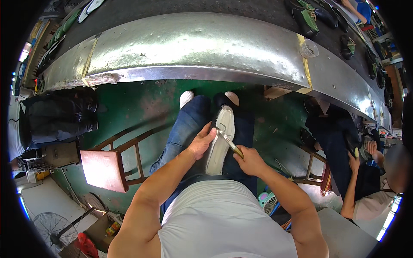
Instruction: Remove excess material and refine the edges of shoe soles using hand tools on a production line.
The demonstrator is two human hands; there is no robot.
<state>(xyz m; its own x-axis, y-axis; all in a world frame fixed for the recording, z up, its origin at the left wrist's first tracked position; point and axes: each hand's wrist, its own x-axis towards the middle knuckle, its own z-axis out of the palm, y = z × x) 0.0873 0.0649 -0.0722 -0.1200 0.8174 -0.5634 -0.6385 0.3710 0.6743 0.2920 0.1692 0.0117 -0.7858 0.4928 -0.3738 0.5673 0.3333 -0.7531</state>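
An upturned shoe [218, 151] with a pale, unfinished sole lies lengthwise over my lap, its toe pointing away from me. My left hand [202, 142] grips it along its left edge, thumb lying on the sole. In my right hand [250, 161] is a pair of silver pincers [227, 140] with a yellowish handle, the fingers wrapped round the handle end. The metal head of the pincers rests over the middle of the sole, close to my left thumb. The jaws are too small to make out.
A metal-edged bench [198, 47] runs across in front, with dark shoes [306, 19] and a clear cup [309, 48] on it. A wooden stool [103, 168] stands to the left, a fan [53, 230] behind it. Another person [365, 159] sits at right, handling a shoe.
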